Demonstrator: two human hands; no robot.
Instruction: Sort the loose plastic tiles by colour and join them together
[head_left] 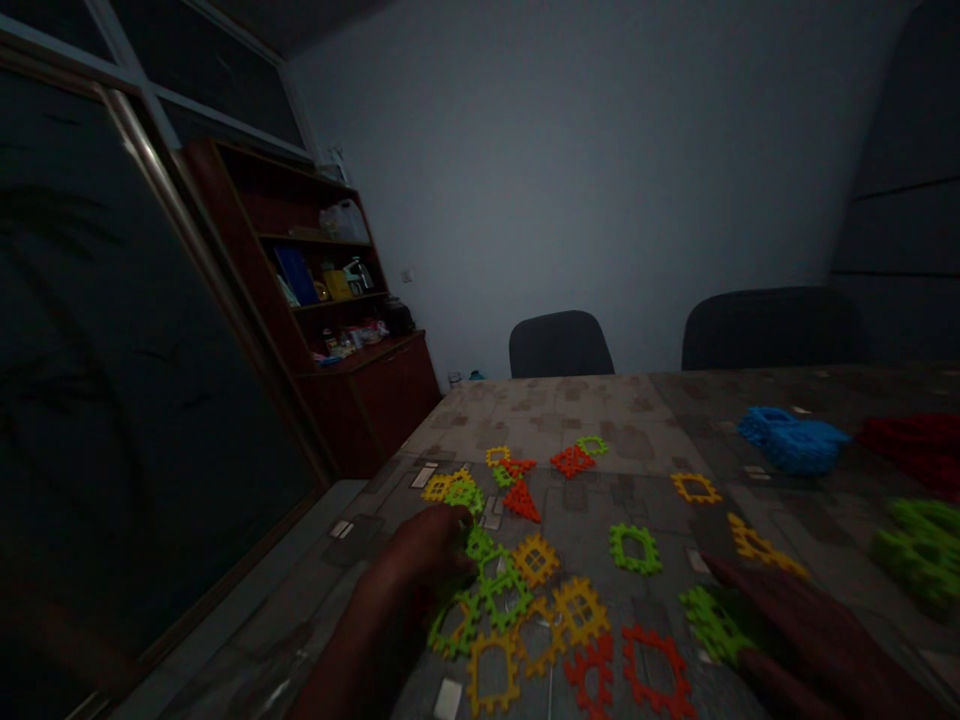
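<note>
My left hand (431, 550) reaches over the left part of a scatter of flat plastic interlocking tiles. Its fingers are curled, with a green tile (478, 543) at the fingertips and thumb; part of the grip is hidden. More green tiles (506, 595) lie just to its right. At the lower right, my right hand (806, 630) has its thumb and fingers around another green tile (709, 622), partly covered by the hand. A yellow tile (761, 545) lies just beyond those fingers. Between the hands are a yellow window tile (580, 610) and an orange-red square tile (656, 670).
A blue stack of tiles (795, 440), a red pile (915, 450) and a green stack (926, 550) stand at the right. Orange-red triangles (521, 500) lie farther back on the patterned tablecloth (555, 410). Two dark chairs (561, 345) stand beyond the table, a wooden cabinet (375, 400) behind left.
</note>
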